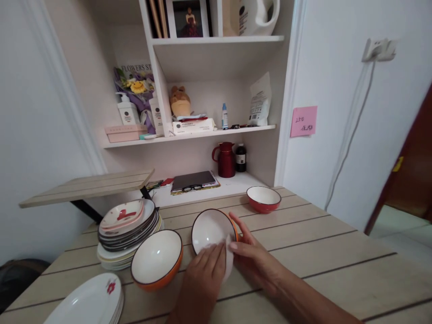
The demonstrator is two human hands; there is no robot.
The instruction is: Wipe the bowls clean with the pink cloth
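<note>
Black lettering [136,68] "FLOWERS ST"; right grip [253,254] holds bowl [209,227].

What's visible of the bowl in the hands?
The handheld bowl is round and deep, with a glossy white interior, dark rim and orange exterior; it looks ceramic. Its opening tilts toward the camera. The right hand grips its right side; the left hand presses a pale cloth at its lower-right rim. The hands hide its base and any table contact.
</note>
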